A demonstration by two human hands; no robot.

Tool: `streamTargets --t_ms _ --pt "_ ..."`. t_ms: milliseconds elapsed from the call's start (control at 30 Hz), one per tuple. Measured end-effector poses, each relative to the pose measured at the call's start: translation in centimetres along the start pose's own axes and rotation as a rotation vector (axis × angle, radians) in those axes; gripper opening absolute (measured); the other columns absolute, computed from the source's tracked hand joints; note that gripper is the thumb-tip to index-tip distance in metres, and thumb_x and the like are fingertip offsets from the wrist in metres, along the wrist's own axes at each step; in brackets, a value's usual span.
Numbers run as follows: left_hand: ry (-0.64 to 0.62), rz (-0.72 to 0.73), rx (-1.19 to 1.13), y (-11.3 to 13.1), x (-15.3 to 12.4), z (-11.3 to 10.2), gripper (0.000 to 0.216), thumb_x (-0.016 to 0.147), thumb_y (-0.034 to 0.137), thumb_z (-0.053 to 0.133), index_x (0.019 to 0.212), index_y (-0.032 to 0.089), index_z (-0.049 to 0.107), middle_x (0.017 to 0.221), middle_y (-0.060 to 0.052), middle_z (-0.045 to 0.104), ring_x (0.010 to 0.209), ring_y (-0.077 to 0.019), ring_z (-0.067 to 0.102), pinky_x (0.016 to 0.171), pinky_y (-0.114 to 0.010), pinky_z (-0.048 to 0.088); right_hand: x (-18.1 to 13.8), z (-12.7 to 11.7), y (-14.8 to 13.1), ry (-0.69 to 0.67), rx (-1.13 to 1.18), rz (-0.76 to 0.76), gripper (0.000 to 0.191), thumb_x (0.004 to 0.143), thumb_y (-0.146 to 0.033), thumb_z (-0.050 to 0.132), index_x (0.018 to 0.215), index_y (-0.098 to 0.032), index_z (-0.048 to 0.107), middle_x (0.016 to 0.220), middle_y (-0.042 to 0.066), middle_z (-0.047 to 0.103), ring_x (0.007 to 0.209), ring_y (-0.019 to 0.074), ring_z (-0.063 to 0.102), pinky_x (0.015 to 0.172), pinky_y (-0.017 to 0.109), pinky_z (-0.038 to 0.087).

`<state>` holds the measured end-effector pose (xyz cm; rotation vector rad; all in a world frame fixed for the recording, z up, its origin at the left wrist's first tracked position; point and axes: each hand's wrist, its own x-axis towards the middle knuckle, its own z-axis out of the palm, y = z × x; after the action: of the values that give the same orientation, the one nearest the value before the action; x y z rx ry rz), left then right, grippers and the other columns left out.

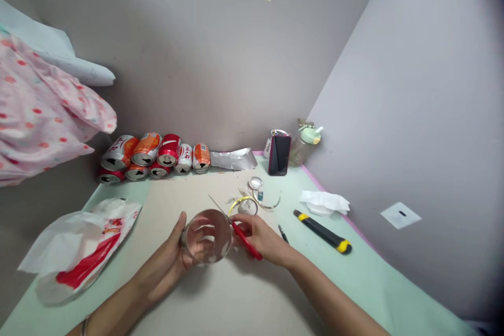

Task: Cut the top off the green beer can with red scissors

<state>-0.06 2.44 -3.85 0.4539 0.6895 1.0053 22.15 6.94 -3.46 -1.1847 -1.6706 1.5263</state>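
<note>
My left hand [173, 260] is wrapped round an open-ended can body [222, 236], a thin metal cylinder held tilted above the table so that its inside faces me. Fingers show through the opening. In my right hand [262, 236] are scissors with red handles [246, 241]; their blades point up and left at the cylinder's upper right rim. Whether the blades bite into the metal I cannot tell. Just beyond lie a cut-off round can end [248, 207], a second can end [255, 183] and curled metal strips [236, 202].
Several drink cans [169, 151] are stacked by the wall, beside a flattened metal sheet [234, 160]. A phone [279, 155] leans near a bottle [301, 149]. To the right lie a utility knife [321, 231], a pen [282, 233] and tissue [325, 202]; a plastic bag [94, 252] is left.
</note>
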Motion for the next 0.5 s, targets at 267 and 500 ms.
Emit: streamTargets --t_ms 267,500 --pt "0.072 -0.051 -0.006 0.2 0.2 -0.2 0.055 0.096 0.060 0.048 0.106 0.010 0.069 0.098 -0.015 0.074 0.078 -0.0241 0.074 0.063 -0.032 0.061 1.1 -1.9 -0.4 0.251 0.040 0.021 0.058 0.071 -0.053 0.078 0.113 -0.017 0.059 0.079 0.000 0.067 0.044 0.0072 0.043 0.041 0.020 0.034" --pt "0.061 -0.103 0.029 -0.4 0.3 -0.2 0.054 0.096 0.059 0.047 0.104 0.010 0.071 0.096 -0.014 0.076 0.077 -0.0242 0.073 0.062 -0.032 0.060 -4.3 1.2 -1.9 0.203 0.227 0.084 0.052 0.077 -0.052 0.075 0.114 -0.021 0.055 0.077 -0.001 0.065 0.045 0.0092 0.051 0.043 0.020 0.035"
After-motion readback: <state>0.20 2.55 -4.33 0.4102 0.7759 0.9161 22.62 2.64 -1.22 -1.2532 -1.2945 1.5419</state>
